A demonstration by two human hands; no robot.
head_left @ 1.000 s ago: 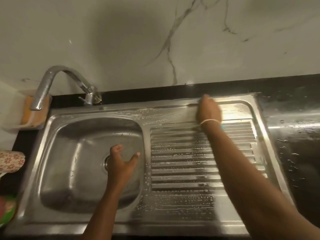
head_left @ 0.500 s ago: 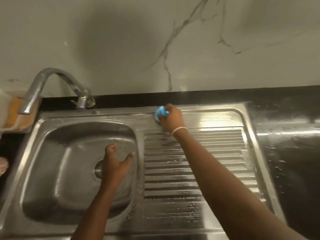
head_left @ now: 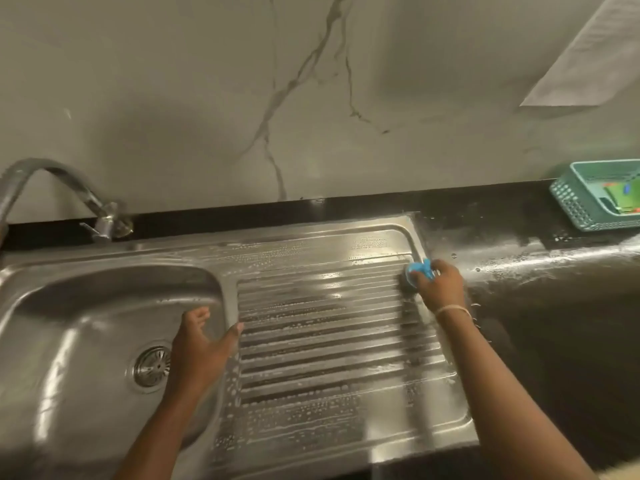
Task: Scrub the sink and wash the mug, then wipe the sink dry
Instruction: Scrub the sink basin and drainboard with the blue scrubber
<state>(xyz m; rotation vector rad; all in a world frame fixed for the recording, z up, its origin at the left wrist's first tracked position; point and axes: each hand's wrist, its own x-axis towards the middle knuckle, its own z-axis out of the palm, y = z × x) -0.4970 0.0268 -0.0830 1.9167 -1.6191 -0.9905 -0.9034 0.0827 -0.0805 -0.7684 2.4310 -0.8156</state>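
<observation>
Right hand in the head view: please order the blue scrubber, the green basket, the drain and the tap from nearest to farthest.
1. Blue scrubber, held in the right hand.
2. Green basket, far right on the counter.
3. Drain, in the basin, left.
4. Tap, back left corner.

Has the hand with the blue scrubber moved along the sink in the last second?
Yes. The right hand with the blue scrubber has slid rightward along the draining board, away from the tap, to its far right edge beside the black counter.

You face a pale marble wall [head_left: 173, 98] with dark veins. Below it runs a wet black counter [head_left: 554, 306], holding a green basket [head_left: 575, 206].
</observation>
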